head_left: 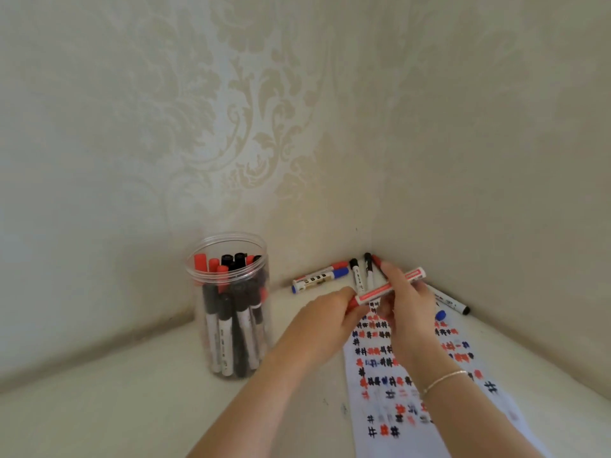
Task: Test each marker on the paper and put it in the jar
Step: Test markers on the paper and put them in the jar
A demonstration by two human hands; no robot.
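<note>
Hands (334, 312) gripping red marker (390, 287) crosswise

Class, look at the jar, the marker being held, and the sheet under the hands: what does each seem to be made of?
Jar: probably clear plastic, glossy; the markers show through its wall.
Held marker: likely smooth plastic, a white barrel with red label and cap.
Sheet: thin matt white paper, lying flat and carrying ink marks.

1. Hidden under the right hand (405, 302): middle of the white-barrelled red marker (390, 287), plus part of the white paper sheet (439, 421).
2. Cut off by the bottom edge: near end of that sheet.
3. Blurred: hash marks low on the sheet.
4. Unreadable: print on the marker label.
</note>
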